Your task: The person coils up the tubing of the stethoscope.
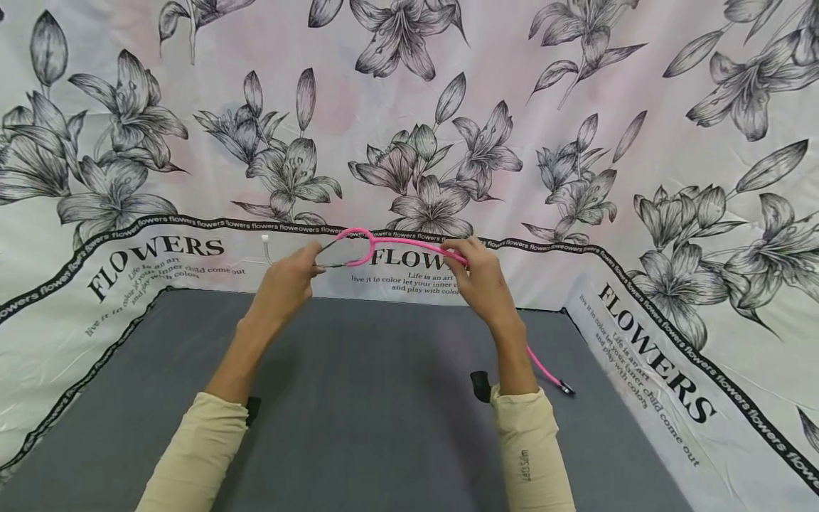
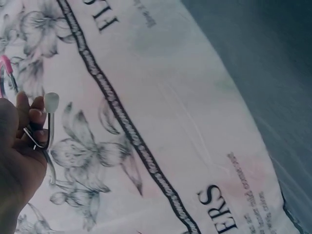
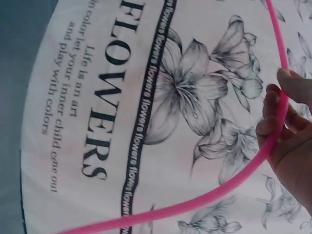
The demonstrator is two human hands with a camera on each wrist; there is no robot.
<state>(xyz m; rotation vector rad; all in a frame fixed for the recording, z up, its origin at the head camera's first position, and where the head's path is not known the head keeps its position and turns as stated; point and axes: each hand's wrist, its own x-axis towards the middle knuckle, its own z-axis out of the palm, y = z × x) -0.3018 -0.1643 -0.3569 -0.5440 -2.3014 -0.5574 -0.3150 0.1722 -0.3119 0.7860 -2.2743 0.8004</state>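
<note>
A pink stethoscope (image 1: 409, 242) is held up between both hands, above the far edge of the table. My left hand (image 1: 288, 276) grips its metal ear tubes near the earpieces; one white ear tip (image 2: 51, 103) pokes out past the fingers in the left wrist view. Between the hands, the pink tubing forks into a loop. My right hand (image 1: 476, 277) pinches the single tube between thumb and fingers, as the right wrist view also shows. Behind the right forearm the tube hangs down to a dark metal end fitting (image 1: 566, 388). No chest piece is visible on that end.
A dark grey table (image 1: 371, 398) lies under the arms. White cloth (image 1: 422, 142) printed with flowers and lettering rises behind it and along both sides. Black straps (image 1: 480, 386) show at the wrists beside the cream sleeves (image 1: 531, 448).
</note>
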